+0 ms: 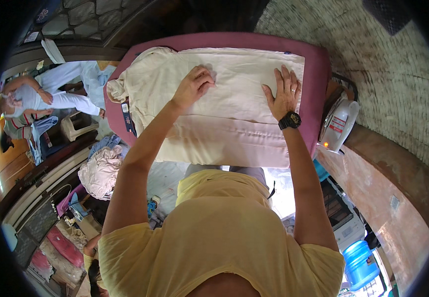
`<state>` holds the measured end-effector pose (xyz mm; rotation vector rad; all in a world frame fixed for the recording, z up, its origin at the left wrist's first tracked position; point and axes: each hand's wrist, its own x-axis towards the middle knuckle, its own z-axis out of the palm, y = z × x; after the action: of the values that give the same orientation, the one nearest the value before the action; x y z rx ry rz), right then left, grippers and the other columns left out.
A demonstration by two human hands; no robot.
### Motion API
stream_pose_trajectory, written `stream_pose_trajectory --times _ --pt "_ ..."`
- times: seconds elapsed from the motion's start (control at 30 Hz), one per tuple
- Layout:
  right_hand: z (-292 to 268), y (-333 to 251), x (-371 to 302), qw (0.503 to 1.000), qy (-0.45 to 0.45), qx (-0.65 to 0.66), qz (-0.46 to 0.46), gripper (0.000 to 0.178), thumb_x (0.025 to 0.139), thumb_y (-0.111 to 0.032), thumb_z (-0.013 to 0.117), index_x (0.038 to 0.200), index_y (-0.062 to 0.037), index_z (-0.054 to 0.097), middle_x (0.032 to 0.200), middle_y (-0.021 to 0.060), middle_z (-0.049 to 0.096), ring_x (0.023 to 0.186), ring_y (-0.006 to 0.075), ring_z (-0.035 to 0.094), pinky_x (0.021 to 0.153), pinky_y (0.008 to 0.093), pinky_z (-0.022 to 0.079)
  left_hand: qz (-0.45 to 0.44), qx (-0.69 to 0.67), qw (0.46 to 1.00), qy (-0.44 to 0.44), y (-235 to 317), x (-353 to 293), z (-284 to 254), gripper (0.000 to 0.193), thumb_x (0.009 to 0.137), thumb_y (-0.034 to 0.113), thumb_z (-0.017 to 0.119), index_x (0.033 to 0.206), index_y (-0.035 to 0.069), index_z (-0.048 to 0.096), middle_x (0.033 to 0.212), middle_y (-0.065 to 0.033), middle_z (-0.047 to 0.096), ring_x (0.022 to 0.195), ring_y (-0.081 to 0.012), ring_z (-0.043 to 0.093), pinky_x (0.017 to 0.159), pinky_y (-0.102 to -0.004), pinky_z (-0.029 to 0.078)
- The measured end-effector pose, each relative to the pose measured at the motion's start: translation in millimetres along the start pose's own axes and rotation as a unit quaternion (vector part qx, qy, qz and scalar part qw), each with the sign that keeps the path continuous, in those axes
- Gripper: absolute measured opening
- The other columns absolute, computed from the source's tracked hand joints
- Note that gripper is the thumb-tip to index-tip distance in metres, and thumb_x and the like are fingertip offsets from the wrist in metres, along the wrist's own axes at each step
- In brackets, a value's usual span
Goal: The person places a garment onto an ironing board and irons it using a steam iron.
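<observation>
A cream cloth garment (pixel 244 74) lies spread over a maroon padded ironing board (pixel 316 74), its near part hanging over the front edge. The cloth is bunched at its left end. My left hand (pixel 193 86) rests on the garment's upper middle with fingers curled in; whether they pinch any fabric is hidden. Near the garment's right edge, my right hand (pixel 283 94) lies flat with its fingers spread. A black watch (pixel 289 120) is on that wrist. A dark label strip (pixel 128 119) shows beside the garment's left side.
Right of the board stands a white iron (pixel 340 123) with a lit orange light. Crumpled pink cloth (pixel 100 171) is piled at the left. Another person (pixel 41 94) sits at the far left near a beige plastic stool (pixel 78 126). A blue water jug (pixel 361 265) stands lower right.
</observation>
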<state>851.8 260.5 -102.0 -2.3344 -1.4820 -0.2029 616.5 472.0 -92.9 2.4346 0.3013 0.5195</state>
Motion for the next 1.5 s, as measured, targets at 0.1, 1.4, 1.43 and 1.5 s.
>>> stream_pose_trajectory --times 0.1,1.4,1.43,1.5 --pt "4.5 4.4 -2.3 1.000 -0.016 -0.005 0.011 0.060 0.090 -0.048 0.059 0.136 -0.0127 0.048 0.148 0.0059 0.037 0.134 0.0332 0.034 0.110 0.0550 0.026 -0.063 -0.052 0.996 -0.036 -5.2 8.6 -4.3 0.017 0.082 -0.005 0.063 0.092 0.007 0.056 0.096 -0.0084 0.057 0.089 -0.0259 0.058 0.079 -0.0329 0.050" --pt "-147.1 163.1 -69.7 0.878 -0.004 0.185 0.442 0.062 0.087 -0.055 0.061 0.115 -0.0002 0.062 0.097 0.0216 0.069 0.095 0.0361 0.068 0.084 0.0417 0.051 -0.221 -0.011 0.968 -0.122 50.8 259.0 170.5 0.030 0.066 0.036 0.086 0.083 0.015 0.073 0.077 0.0027 0.067 0.071 -0.0113 0.062 0.066 -0.0292 0.050" --pt "-164.8 147.6 -64.0 0.853 -0.049 0.203 0.479 0.060 0.087 -0.056 0.062 0.108 0.0003 0.065 0.089 0.0190 0.069 0.085 0.0321 0.068 0.077 0.0400 0.052 -0.215 -0.011 0.969 -0.122 51.8 263.5 170.3 0.030 0.067 0.036 0.086 0.084 0.016 0.074 0.077 0.0028 0.067 0.072 -0.0110 0.062 0.066 -0.0289 0.050" --pt "-199.0 115.6 -49.0 0.796 -0.148 0.234 0.538 0.058 0.086 -0.056 0.064 0.095 0.0014 0.070 0.071 0.0137 0.069 0.065 0.0242 0.069 0.064 0.0367 0.053 -0.213 -0.004 0.969 -0.126 50.5 260.0 165.9 0.029 0.067 0.036 0.086 0.085 0.017 0.074 0.077 0.0030 0.067 0.072 -0.0105 0.062 0.067 -0.0283 0.050"
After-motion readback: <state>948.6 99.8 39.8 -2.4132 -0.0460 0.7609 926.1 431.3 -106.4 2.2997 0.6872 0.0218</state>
